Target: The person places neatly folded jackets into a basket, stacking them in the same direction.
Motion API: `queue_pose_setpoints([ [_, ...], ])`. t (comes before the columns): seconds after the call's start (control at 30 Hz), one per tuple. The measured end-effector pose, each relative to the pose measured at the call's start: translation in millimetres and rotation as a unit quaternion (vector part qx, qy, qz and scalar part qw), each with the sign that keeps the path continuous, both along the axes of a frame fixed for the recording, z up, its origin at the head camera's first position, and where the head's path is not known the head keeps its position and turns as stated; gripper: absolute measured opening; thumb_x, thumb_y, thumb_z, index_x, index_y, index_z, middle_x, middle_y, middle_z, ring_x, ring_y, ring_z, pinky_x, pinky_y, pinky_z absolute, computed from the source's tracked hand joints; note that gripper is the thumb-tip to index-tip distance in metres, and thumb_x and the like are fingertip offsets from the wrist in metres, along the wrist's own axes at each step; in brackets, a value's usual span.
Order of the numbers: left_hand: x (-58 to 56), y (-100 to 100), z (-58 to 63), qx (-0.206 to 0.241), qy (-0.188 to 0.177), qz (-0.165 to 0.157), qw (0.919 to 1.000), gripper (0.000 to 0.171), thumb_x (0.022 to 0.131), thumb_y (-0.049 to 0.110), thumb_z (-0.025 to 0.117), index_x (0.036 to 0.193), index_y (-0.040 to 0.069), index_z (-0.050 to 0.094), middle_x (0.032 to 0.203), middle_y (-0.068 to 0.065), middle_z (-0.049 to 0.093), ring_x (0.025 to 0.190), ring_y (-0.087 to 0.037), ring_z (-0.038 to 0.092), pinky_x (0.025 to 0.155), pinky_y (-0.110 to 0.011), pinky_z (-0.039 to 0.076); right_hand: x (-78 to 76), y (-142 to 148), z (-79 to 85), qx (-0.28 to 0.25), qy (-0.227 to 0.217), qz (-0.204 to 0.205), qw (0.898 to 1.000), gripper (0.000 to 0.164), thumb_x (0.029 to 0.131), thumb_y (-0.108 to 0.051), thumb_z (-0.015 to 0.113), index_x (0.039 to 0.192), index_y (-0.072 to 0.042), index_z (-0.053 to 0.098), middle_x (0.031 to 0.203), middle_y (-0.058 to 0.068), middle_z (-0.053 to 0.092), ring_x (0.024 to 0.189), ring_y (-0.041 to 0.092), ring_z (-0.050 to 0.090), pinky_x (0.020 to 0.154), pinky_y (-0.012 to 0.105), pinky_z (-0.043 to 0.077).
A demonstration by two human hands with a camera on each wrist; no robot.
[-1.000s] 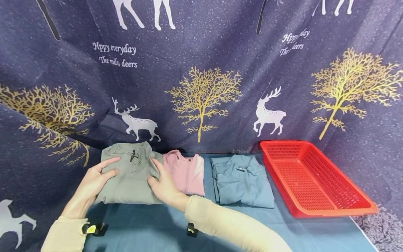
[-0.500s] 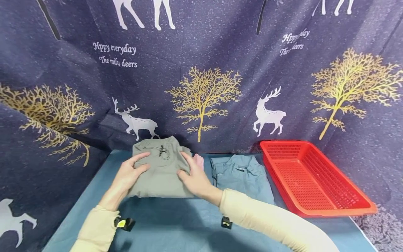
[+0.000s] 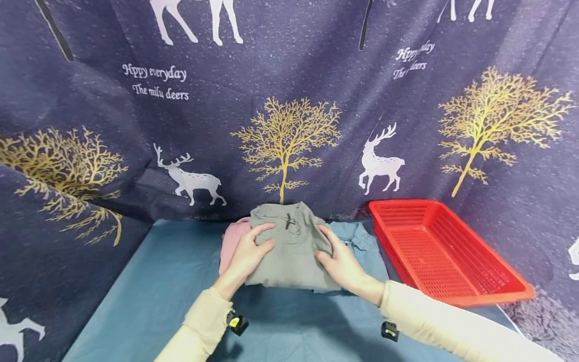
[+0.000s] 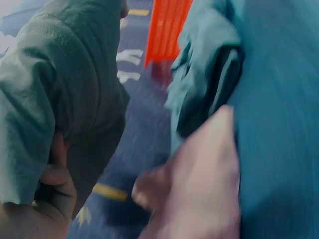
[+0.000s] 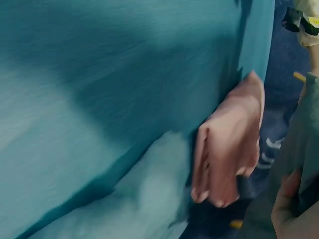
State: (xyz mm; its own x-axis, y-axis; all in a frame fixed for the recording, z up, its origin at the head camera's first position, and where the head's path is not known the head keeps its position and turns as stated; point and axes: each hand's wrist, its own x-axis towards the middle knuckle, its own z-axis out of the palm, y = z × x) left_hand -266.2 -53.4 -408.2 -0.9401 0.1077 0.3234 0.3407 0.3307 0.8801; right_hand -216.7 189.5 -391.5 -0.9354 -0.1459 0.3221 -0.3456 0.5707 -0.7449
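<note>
A folded grey-green top [image 3: 289, 259] with a small dark cord detail near its neck hangs above the table. My left hand [image 3: 246, 256] grips its left side, and my right hand [image 3: 346, 261] holds the right side. Thumbs lie on the front face; most other fingers are hidden behind the cloth. The left wrist view has the top [image 4: 75, 79] lifted off the surface, with curled fingers of the left hand [image 4: 55, 199] at its edge. Behind it, partly covered, lie a folded pink garment [image 3: 232, 239] and a folded blue garment [image 3: 366, 249].
To the right of the blue garment stands a red perforated plastic basket [image 3: 486, 232]. A blue cloth [image 3: 181, 281] covers the table. A dark curtain [image 3: 316, 65] printed with deer and trees rises right behind the table.
Both hands have carried the grey-green top rightward from the left end, past the pink garment. The pink one now shows on its left, and the blue one is partly covered. The view has shifted slightly.
</note>
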Motion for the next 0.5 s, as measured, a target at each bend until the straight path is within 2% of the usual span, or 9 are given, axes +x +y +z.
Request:
queue_pose_setpoints([
  [0.07, -0.7, 16.8, -2.9, 0.025, -0.018, -0.017, 0.9994, 0.041, 0.085, 0.013, 0.071, 0.125, 0.020, 0.067, 0.134, -0.006, 0.058, 0.117, -0.026, 0.053, 0.104, -0.045, 0.035, 1.1, 14.1, 0.1, 0.009, -0.004, -0.012, 1.000, 0.066, 0.090, -0.008, 0.060, 0.151, -0.019, 0.038, 0.150, 0.011, 0.041, 0.133, 0.029, 0.042, 0.104, 0.052, 0.036],
  [0.2, -4.9, 47.6, -8.3, 0.038, -0.014, -0.037, 0.9985, 0.040, 0.087, 0.014, 0.070, 0.126, 0.019, 0.067, 0.139, -0.006, 0.054, 0.129, -0.031, 0.045, 0.107, -0.048, 0.032, 1.6, 39.9, 0.3, 0.022, -0.001, -0.037, 0.999, 0.065, 0.089, -0.007, 0.059, 0.150, -0.015, 0.039, 0.148, 0.015, 0.043, 0.131, 0.032, 0.044, 0.103, 0.053, 0.036],
  [0.27, -7.0, 62.3, -9.0, 0.034, -0.006, -0.042, 0.9985, 0.040, 0.087, 0.016, 0.069, 0.127, 0.019, 0.066, 0.138, -0.007, 0.055, 0.124, -0.031, 0.049, 0.106, -0.047, 0.034, 0.5, 52.6, 0.3, 0.033, 0.009, -0.054, 0.998, 0.064, 0.088, -0.005, 0.059, 0.149, -0.012, 0.040, 0.147, 0.018, 0.044, 0.130, 0.034, 0.044, 0.103, 0.053, 0.036],
  [0.3, -8.3, 69.7, -9.4, 0.032, 0.001, -0.046, 0.9984, 0.039, 0.088, 0.017, 0.068, 0.127, 0.018, 0.066, 0.136, -0.007, 0.057, 0.118, -0.028, 0.054, 0.104, -0.045, 0.037, -0.1, 58.8, 0.5, 0.037, 0.015, -0.062, 0.997, 0.064, 0.088, -0.005, 0.060, 0.148, -0.009, 0.041, 0.146, 0.021, 0.044, 0.130, 0.036, 0.045, 0.103, 0.054, 0.036],
  [0.33, -8.9, 76.2, -9.4, 0.034, 0.002, -0.050, 0.9981, 0.039, 0.088, 0.017, 0.068, 0.128, 0.018, 0.066, 0.134, -0.006, 0.058, 0.101, -0.026, 0.060, 0.099, -0.043, 0.041, -1.3, 64.7, 0.9, 0.039, 0.018, -0.068, 0.997, 0.063, 0.087, -0.004, 0.060, 0.147, -0.008, 0.041, 0.145, 0.022, 0.044, 0.130, 0.037, 0.044, 0.104, 0.054, 0.035],
  [0.37, -9.6, 82.7, -9.5, 0.035, 0.001, -0.055, 0.9979, 0.039, 0.089, 0.018, 0.067, 0.128, 0.019, 0.065, 0.121, -0.006, 0.065, 0.083, -0.021, 0.061, 0.091, -0.039, 0.045, -2.2, 70.4, 1.8, 0.042, 0.024, -0.075, 0.996, 0.062, 0.087, -0.003, 0.060, 0.146, -0.006, 0.042, 0.145, 0.023, 0.044, 0.130, 0.038, 0.044, 0.104, 0.054, 0.035],
  [0.43, -10.5, 95.7, -8.3, 0.042, -0.007, -0.066, 0.9969, 0.040, 0.090, 0.017, 0.065, 0.130, 0.021, 0.064, 0.090, -0.003, 0.066, 0.051, -0.013, 0.041, 0.070, -0.032, 0.046, -3.6, 82.2, 4.9, 0.043, 0.034, -0.083, 0.995, 0.061, 0.086, -0.001, 0.061, 0.144, -0.003, 0.044, 0.145, 0.026, 0.043, 0.132, 0.040, 0.042, 0.106, 0.054, 0.032],
  [0.47, -11.2, 102.0, -7.8, 0.045, -0.011, -0.071, 0.9964, 0.040, 0.091, 0.018, 0.064, 0.131, 0.022, 0.063, 0.076, -0.001, 0.061, 0.045, -0.011, 0.030, 0.063, -0.030, 0.043, -3.7, 88.1, 7.4, 0.041, 0.036, -0.085, 0.995, 0.061, 0.085, -0.001, 0.061, 0.144, -0.002, 0.045, 0.146, 0.027, 0.041, 0.133, 0.041, 0.039, 0.107, 0.054, 0.031],
  [0.5, -12.4, 108.4, -7.3, 0.044, -0.008, -0.069, 0.9966, 0.040, 0.090, 0.019, 0.065, 0.130, 0.024, 0.064, 0.074, 0.002, 0.060, 0.044, -0.009, 0.027, 0.060, -0.029, 0.042, -3.9, 94.2, 10.1, 0.038, 0.037, -0.085, 0.995, 0.060, 0.085, 0.000, 0.062, 0.143, -0.001, 0.045, 0.146, 0.028, 0.040, 0.135, 0.042, 0.037, 0.108, 0.055, 0.029],
])
